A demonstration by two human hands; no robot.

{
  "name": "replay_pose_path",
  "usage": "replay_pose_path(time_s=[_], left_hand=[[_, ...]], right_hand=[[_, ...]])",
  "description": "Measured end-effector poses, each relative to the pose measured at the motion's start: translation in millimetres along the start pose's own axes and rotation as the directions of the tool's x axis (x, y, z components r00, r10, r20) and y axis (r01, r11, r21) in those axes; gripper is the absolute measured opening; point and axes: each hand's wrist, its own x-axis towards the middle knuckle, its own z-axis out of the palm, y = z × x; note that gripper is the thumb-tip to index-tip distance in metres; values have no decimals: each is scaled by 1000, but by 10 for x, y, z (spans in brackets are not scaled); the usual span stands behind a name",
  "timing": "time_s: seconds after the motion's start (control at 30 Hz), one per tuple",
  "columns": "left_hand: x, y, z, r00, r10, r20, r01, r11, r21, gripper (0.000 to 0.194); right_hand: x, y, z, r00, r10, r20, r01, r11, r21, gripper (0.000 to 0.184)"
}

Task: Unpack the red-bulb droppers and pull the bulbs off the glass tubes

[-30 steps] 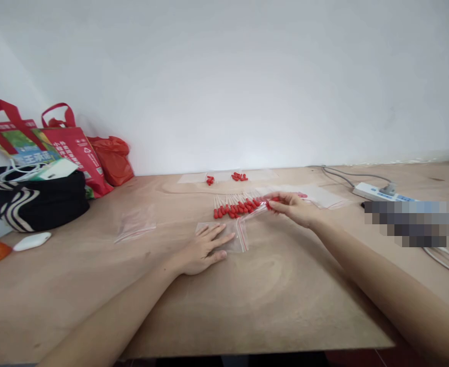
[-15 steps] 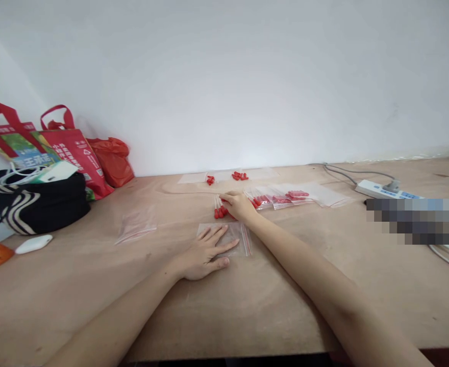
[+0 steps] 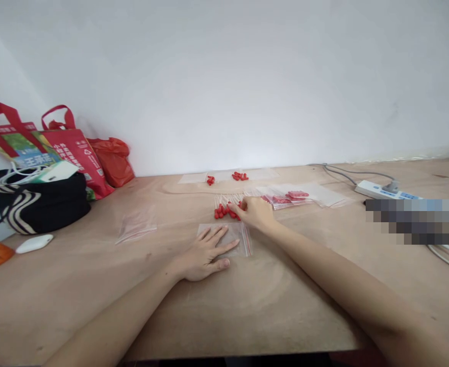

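Note:
My left hand (image 3: 205, 252) lies flat, fingers spread, on a clear zip bag with a red seal strip (image 3: 240, 237) on the wooden table (image 3: 94, 285). Just behind it lies a row of small red-capped pieces (image 3: 222, 210). My right hand (image 3: 255, 212) rests on the right end of that row with its fingers curled down over the pieces; what they pinch is hidden. To the right of this hand lie filled zip bags holding red pieces (image 3: 289, 198).
Two small heaps of red pieces (image 3: 240, 176) sit near the wall. An empty clear bag (image 3: 136, 224) lies to the left. Red shopping bags (image 3: 67, 148), a black striped bag (image 3: 36, 204) and a white mouse (image 3: 33, 243) stand far left; a power strip (image 3: 381, 191) with cables is at right.
My right hand left the filled bags at right, swept to the left end of the row of red pieces, then slid back to its right end. My left hand stayed on the bag.

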Motion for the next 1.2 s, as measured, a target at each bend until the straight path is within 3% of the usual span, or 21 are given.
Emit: replay_pose_path(time_s=[0.07, 0.13, 0.2, 0.33, 0.43, 0.5, 0.57, 0.63, 0.7, 0.77, 0.9, 0.97, 1.0, 1.07, 1.13, 1.2], left_hand=[[-1, -4, 9, 1000, 12, -17, -12, 1000, -1, 51], [1, -6, 17, 999, 27, -38, -27, 1000, -9, 51], [4, -7, 30, 997, 44, -70, -45, 999, -22, 50], [21, -40, 69, 963, 25, -269, -54, 994, -98, 46], [49, -104, 89, 855, -86, -512, -17, 981, -193, 40], [80, -152, 90, 768, -167, -618, 25, 972, -232, 35], [127, -186, 88, 713, -189, -675, 55, 975, -215, 30], [192, -200, 86, 700, -148, -699, 59, 987, -150, 26], [268, -202, 87, 712, -105, -694, 55, 994, -94, 26], [341, -204, 89, 723, -112, -682, 79, 994, -80, 26], [425, -228, 96, 728, -168, -665, 133, 986, -104, 28], [430, -238, 99, 729, -173, -662, 131, 985, -113, 28], [427, -240, 100, 729, -172, -663, 128, 985, -115, 28], [417, -237, 100, 730, -173, -661, 125, 985, -119, 28], [409, -231, 99, 735, -174, -655, 124, 985, -123, 28], [406, -226, 100, 740, -177, -649, 125, 984, -127, 28]], right_hand=[[-127, 107, -33, 994, 42, 103, -48, 997, 56, 41], [-237, 208, -11, 976, -10, 219, -31, 983, 181, 33], [-318, 278, 52, 966, -67, 252, -21, 943, 332, 22], [-373, 357, 124, 985, -123, 119, 39, 839, 543, 17], [-286, 539, -27, 992, -112, -59, 122, 736, 665, 20], [-179, 790, -224, 982, 31, -185, 110, 708, 698, 22], [-74, 1130, -442, 910, 286, -302, -2, 729, 685, 20], [-16, 1498, -622, 757, 531, -380, -236, 765, 598, 22], [-20, 1820, -728, 623, 653, -431, -534, 757, 376, 34], [-69, 2044, -761, 589, 681, -434, -633, 723, 276, 39], [-154, 2159, -717, 609, 706, -361, -718, 684, 128, 43], [-146, 2102, -698, 617, 684, -390, -725, 686, 55, 43], [-131, 2059, -694, 643, 638, -423, -702, 712, 8, 41], [-94, 1962, -684, 772, 438, -460, -541, 834, -113, 38], [-59, 1870, -657, 910, 127, -395, -234, 943, -236, 36], [-36, 1803, -599, 953, -109, -283, 14, 947, -321, 37]])
